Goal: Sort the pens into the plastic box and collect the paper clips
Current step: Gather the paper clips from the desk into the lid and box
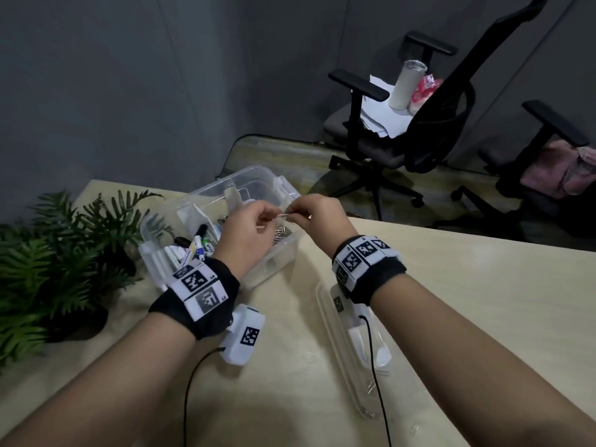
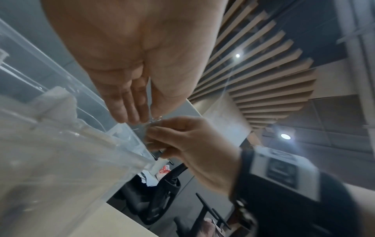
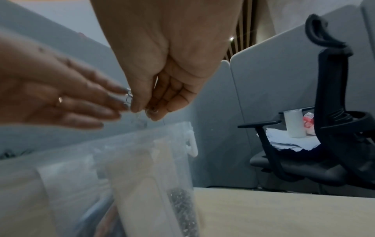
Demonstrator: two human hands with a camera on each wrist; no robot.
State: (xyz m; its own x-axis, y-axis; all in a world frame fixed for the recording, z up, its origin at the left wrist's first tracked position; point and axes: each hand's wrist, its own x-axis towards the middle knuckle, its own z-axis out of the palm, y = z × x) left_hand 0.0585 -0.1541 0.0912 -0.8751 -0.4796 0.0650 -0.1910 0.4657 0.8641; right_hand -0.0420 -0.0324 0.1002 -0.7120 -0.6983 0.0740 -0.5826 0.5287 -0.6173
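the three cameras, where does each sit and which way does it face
Head: worn on the head, looks down at the table; shows both forearms, left hand and right hand.
Left wrist: under the left palm, looks up past the fingers to the ceiling.
Right wrist: under the right palm, faces the office chair.
All three share the paper clips and plastic box.

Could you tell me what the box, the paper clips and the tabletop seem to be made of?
The plastic box looks like clear, glossy plastic: the pens show through its walls. The paper clips inside it look like bare metal wire, silvery and glinting. The tabletop seems a pale wood-look laminate with a matte finish; its core cannot be told.
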